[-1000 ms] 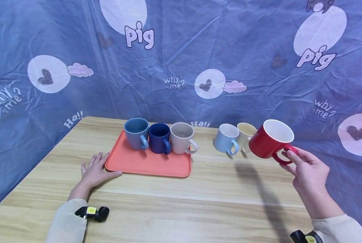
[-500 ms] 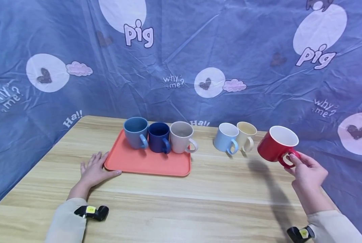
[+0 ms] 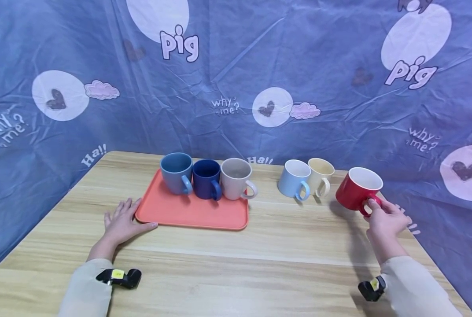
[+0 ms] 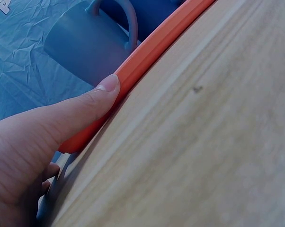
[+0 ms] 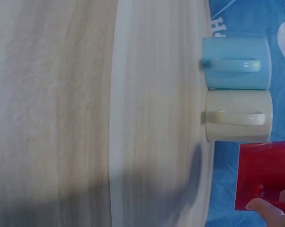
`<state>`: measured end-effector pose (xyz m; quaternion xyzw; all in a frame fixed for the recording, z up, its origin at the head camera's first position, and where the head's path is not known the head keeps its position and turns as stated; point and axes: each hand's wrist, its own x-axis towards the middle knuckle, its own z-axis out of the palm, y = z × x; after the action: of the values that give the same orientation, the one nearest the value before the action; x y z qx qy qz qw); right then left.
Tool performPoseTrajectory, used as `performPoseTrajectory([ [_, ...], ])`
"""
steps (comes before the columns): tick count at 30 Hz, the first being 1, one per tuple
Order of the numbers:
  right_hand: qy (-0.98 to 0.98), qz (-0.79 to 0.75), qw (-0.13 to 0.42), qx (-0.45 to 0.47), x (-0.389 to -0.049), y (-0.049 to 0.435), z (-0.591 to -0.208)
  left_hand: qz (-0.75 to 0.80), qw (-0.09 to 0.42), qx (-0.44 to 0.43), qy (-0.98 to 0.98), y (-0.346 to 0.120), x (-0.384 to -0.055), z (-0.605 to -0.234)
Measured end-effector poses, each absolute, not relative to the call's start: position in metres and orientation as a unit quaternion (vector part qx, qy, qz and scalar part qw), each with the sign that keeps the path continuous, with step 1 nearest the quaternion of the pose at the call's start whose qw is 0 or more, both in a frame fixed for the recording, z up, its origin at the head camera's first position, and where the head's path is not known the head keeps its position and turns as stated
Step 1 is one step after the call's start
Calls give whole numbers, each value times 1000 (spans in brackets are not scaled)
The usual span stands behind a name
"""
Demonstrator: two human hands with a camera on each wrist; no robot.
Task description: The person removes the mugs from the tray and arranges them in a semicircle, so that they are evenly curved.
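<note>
Head: hand (image 3: 387, 222) grips red mug (image 3: 352, 192); backdrop (image 3: 236, 57): "pig".

Can pass across middle front of table (image 3: 236, 273), then on over bare front strip of tray (image 3: 196, 215). Stops at close-set teal mug (image 3: 175, 175), navy mug (image 3: 204, 180) and grey mug (image 3: 233, 181) along tray's back. Can pass again through broad gap between grey mug and light blue mug (image 3: 291, 180); cannot slip between light blue mug and cream mug (image 3: 319, 172). Meets red mug (image 3: 351, 193) and right hand (image 3: 386, 222) farther right, left hand (image 3: 123, 224) at tray's near left corner, backdrop (image 3: 228, 66) behind.
</note>
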<state>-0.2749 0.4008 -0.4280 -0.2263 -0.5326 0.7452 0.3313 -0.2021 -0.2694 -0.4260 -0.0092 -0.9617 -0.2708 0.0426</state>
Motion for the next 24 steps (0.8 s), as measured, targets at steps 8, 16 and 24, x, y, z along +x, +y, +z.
performPoseTrajectory([
  [8, -510, 752, 349, -230, -286, 382, -429, -271, 40, -10, -962, -268, -201, -424],
  [16, -528, 711, 369, -281, -300, 382, -437, -269, 42, -6, -962, -268, -203, -426],
  [24, -465, 757, 352, -295, -296, 368, -424, -267, 42, -4, -963, -268, -202, -425],
])
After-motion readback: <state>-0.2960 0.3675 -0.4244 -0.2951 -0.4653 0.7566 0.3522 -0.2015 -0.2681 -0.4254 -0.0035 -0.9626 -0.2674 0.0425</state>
